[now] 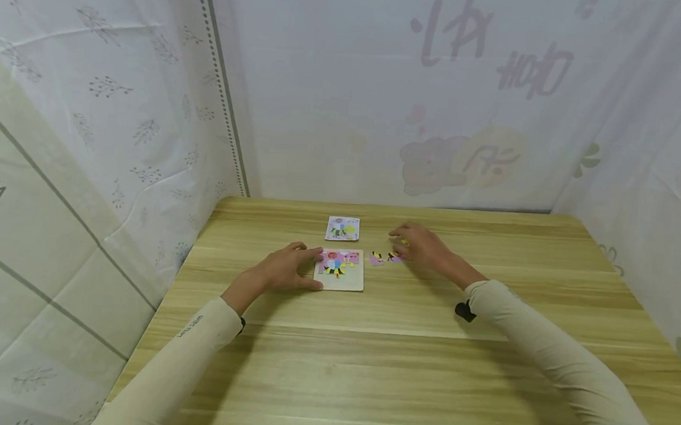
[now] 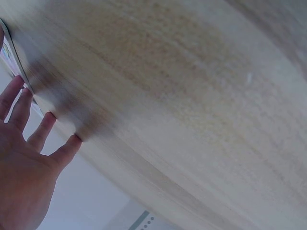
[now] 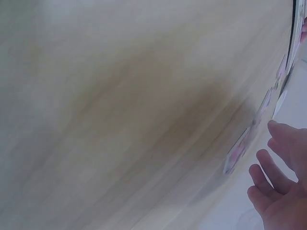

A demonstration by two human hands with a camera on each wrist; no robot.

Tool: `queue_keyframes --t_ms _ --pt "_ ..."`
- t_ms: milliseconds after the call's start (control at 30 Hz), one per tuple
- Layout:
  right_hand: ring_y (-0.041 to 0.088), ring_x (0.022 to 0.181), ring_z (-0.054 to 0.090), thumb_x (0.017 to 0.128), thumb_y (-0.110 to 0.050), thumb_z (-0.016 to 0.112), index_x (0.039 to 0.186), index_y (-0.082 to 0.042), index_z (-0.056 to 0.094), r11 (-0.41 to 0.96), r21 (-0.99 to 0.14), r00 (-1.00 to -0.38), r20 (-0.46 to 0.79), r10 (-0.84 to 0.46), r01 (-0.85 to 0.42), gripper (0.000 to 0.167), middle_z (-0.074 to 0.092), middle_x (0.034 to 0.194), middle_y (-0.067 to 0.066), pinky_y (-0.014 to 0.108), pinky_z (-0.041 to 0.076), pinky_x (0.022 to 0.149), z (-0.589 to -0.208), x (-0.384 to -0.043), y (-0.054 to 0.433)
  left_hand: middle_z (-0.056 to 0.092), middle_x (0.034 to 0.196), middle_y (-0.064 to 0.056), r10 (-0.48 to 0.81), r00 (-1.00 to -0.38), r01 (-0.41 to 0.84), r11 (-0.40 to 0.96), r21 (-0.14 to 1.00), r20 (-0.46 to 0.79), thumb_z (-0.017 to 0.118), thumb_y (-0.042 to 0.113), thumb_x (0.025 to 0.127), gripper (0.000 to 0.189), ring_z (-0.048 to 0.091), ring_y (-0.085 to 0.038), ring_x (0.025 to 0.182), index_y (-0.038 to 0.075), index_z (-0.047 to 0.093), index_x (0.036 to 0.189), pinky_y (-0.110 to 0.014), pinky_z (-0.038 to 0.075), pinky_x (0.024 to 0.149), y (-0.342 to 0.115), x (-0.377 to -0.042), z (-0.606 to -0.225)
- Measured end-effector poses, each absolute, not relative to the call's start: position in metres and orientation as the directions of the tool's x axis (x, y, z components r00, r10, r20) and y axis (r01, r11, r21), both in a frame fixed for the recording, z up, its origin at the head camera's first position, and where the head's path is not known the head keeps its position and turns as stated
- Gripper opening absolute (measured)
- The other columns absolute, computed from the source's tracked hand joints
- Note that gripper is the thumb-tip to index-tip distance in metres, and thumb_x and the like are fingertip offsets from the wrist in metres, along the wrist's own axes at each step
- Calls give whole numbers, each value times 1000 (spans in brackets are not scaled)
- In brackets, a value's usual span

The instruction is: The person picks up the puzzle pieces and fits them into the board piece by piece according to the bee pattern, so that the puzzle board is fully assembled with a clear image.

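Note:
A square wooden puzzle board (image 1: 343, 283) with a bee picture partly filling its upper area lies on the table. My left hand (image 1: 284, 266) rests at its left side, thumb by the lower corner and index finger by the upper one. In the left wrist view, the fingers of the left hand (image 2: 24, 163) are spread, tips down near the table. Right of the board lie several loose puzzle pieces (image 1: 376, 259), pink with yellow and black. Over the rightmost ones is my right hand (image 1: 424, 248), partly hiding them. The right wrist view shows its fingers loosely bent beside pieces (image 3: 237, 151), with nothing visible between them.
Behind the board lies a square picture card (image 1: 342, 229) with a similar bee design. The wood-grain table (image 1: 328, 371) meets a pale printed curtain (image 1: 325, 104) at its back, and more curtain hangs at both sides.

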State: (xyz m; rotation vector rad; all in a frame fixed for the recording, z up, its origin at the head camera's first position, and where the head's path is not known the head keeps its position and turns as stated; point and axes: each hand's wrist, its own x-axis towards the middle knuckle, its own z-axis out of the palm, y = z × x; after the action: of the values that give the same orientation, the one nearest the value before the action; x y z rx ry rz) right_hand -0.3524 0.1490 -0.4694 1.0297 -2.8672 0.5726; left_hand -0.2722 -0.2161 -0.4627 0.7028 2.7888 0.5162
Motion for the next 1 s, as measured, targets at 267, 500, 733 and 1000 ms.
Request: queue_keyframes --t_ms 267,500,733,1000 --pt "39 121 60 102 -20 69 136 0 66 748 -366 -823 106 -558 -554 39 60 139 23 53 54 94 -470 -355 162 49 152 -16 503 -857 431 820 377 -114 77 61 88 88 45 -35 140 19 46 159 -60 41 111 -215 -272 -463" --pt "38 120 61 99 -25 72 132 0 68 801 -321 -859 96 -503 -505 41 62 136 22 53 56 89 -472 -356 171 48 153 -18 495 -861 422 822 382 -115 76 61 88 88 44 -37 142 19 46 159 -62 40 111 -215 -270 -463" --pt "32 105 65 99 -23 73 127 -3 73 799 -353 -868 91 -488 -486 35 67 120 18 49 57 80 -468 -353 171 46 155 -19 487 -865 411 825 388 -120 77 60 88 88 42 -38 143 20 45 159 -62 39 112 -215 -271 -463" --pt "33 104 67 101 -11 69 128 0 72 756 -361 -827 89 -554 -546 30 66 114 18 46 58 81 -465 -355 163 46 155 -19 486 -866 411 825 387 -116 77 61 88 88 42 -38 143 20 45 159 -62 39 112 -216 -271 -464"
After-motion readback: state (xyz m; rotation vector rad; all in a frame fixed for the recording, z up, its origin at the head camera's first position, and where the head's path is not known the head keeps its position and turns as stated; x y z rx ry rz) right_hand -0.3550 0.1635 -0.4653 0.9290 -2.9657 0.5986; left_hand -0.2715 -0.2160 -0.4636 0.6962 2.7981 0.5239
